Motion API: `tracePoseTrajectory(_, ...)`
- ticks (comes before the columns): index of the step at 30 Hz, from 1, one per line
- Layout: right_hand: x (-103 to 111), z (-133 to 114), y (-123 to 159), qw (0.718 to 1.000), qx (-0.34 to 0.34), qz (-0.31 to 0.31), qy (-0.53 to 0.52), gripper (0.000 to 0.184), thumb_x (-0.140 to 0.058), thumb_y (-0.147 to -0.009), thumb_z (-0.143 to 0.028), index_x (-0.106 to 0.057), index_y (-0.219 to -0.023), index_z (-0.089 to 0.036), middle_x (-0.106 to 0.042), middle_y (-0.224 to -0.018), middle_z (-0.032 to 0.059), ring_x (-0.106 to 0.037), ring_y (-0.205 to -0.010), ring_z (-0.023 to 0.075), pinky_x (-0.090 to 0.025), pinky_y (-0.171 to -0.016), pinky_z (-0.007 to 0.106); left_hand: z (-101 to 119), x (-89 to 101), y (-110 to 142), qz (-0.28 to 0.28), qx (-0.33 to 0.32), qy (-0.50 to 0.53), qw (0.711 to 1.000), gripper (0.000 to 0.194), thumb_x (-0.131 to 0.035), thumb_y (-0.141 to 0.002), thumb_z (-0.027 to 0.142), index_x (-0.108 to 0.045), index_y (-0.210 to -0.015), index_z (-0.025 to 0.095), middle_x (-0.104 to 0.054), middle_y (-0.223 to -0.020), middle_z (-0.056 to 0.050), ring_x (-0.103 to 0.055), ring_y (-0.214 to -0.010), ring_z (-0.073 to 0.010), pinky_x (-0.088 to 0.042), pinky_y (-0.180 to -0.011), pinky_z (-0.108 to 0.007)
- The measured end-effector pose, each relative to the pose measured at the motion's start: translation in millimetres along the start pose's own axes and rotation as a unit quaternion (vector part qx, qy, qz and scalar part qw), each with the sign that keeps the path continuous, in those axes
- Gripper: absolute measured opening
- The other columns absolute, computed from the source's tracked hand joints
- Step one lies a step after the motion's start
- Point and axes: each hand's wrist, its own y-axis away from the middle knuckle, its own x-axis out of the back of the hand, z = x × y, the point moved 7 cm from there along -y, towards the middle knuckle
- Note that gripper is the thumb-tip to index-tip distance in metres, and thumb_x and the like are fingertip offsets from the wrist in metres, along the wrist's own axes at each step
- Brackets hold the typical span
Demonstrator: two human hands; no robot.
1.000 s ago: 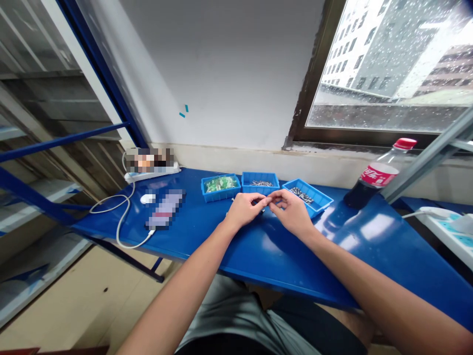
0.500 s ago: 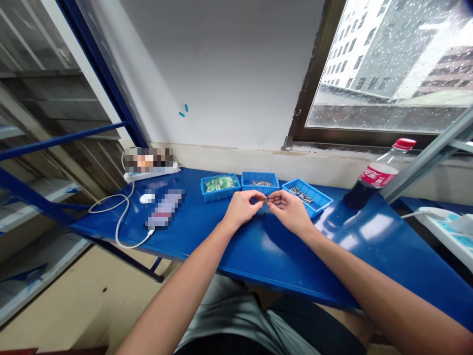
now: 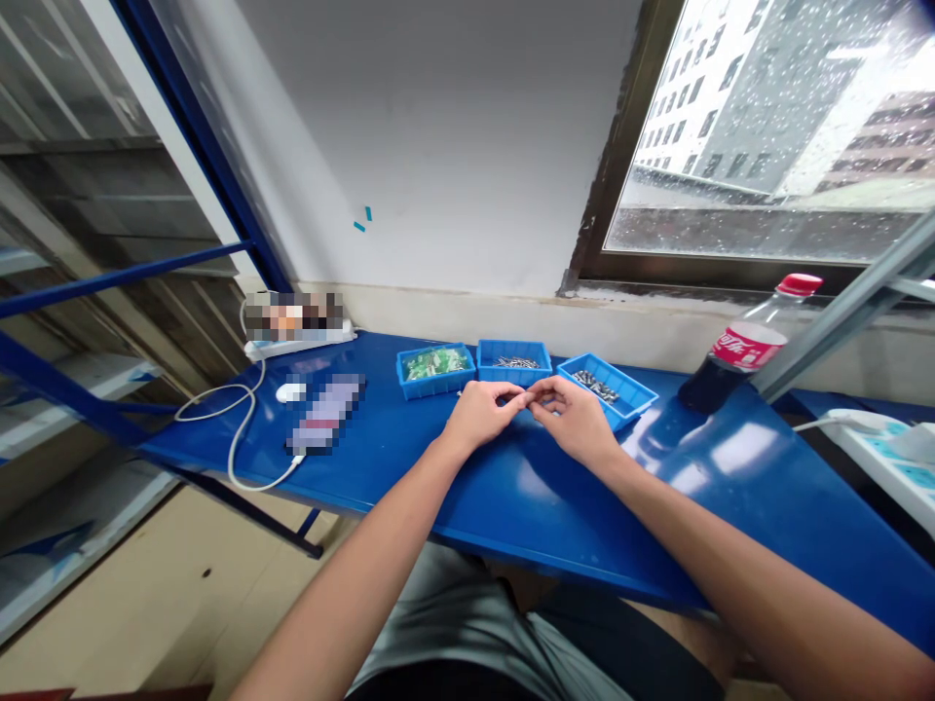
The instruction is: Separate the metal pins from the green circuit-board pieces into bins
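Observation:
Over the blue table [image 3: 409,448], my left hand [image 3: 478,414] and my right hand [image 3: 574,417] meet at the fingertips. Both are closed in a pinch, and whatever lies between the fingers is too small and too covered to name. Just beyond them stand three blue trays. The left tray [image 3: 436,391] holds green and white small pieces [image 3: 436,362]. In the middle tray [image 3: 513,347] are thin silvery metal parts [image 3: 515,362]. Dark and silvery metal parts [image 3: 595,386] lie in the right tray [image 3: 634,397], close behind my right hand.
A cola bottle [image 3: 752,349] with a red cap stands at the right near a metal post. Further right is a white power strip [image 3: 895,458]. To the left lie a blurred-out phone [image 3: 326,414] with a white cable [image 3: 244,443], a white round object [image 3: 291,392] and another power strip [image 3: 299,341].
My left hand has shifted slightly and its fingertips now press closer against those of my right hand. The small dark bit seen between them earlier is now hidden. The trays have stayed put.

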Motion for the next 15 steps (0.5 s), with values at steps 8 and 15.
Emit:
tracePoseTrajectory(8, -0.4, 16.0, -2.0, 0.999, -0.022, 0.014, -0.042, 0.028, -0.076, -0.09, -0.046, -0.07, -0.106, -0.024, -0.077, -0.099, 0.0087, -0.076, -0.09, 0.0256, -0.066, -0.078, 0.04, -9.6, -1.7, -2.8, 0.018, -0.004, 0.012, 1.0, 0.02, -0.072, -0.09, 0.023, -0.083, -0.107, 0.022, -0.084, -0.105, -0.003, -0.079, -0.097, -0.0214, -0.061, -0.089, -0.031)
tracePoseTrajectory(15, -2.7, 15.1, -1.4, 0.997, -0.04, 0.004, -0.069, 0.032, -0.082, -0.085, -0.045, -0.069, -0.103, -0.022, -0.076, -0.094, 0.0071, -0.075, -0.087, 0.0225, -0.065, -0.079, 0.037, -5.4, -0.1, -2.3, 0.02, -0.009, 0.036, 0.999, 0.026, -0.07, -0.086, 0.013, -0.08, -0.109, 0.021, -0.083, -0.102, -0.003, -0.079, -0.093, -0.0197, -0.063, -0.089, -0.031)
